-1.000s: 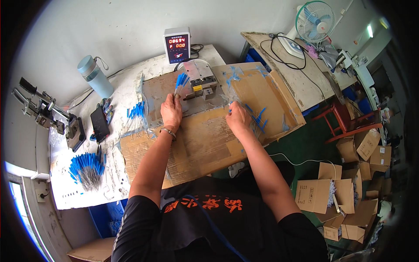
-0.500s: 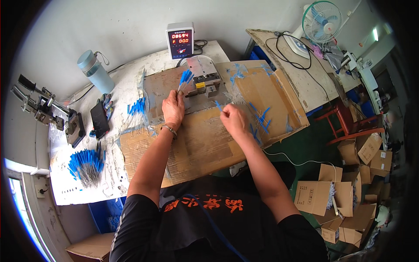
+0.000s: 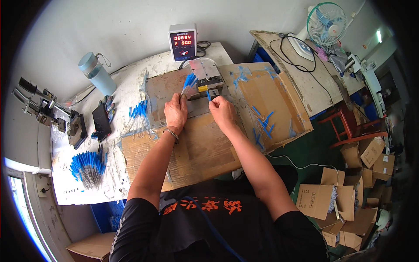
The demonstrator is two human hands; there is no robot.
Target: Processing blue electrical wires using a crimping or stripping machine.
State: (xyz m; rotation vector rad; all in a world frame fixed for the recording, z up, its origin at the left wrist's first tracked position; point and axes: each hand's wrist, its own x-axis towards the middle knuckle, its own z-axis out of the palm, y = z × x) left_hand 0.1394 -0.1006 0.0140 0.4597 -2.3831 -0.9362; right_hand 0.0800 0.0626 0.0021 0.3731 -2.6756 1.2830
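My left hand (image 3: 175, 112) rests on the cardboard sheet (image 3: 200, 148) and grips a small bundle of blue-tipped wire pieces (image 3: 188, 82), fanned upward. My right hand (image 3: 221, 111) pinches a single blue-tipped piece (image 3: 208, 95) and holds it at the small metal machine with a yellow part (image 3: 208, 84). Both hands sit close together just in front of that machine.
A grey counter box with red digits (image 3: 183, 42) stands behind the machine. Loose blue-tipped pieces (image 3: 262, 124) lie in the cardboard tray at right; more piles (image 3: 87, 168) lie at left. A pale blue bottle (image 3: 97, 73), a metal press (image 3: 48, 112), a black phone (image 3: 102, 122), a fan (image 3: 326, 24).
My right hand came in from the cardboard tray on the right to the machine, carrying one blue-tipped piece. My left hand stayed in place with the bundle.
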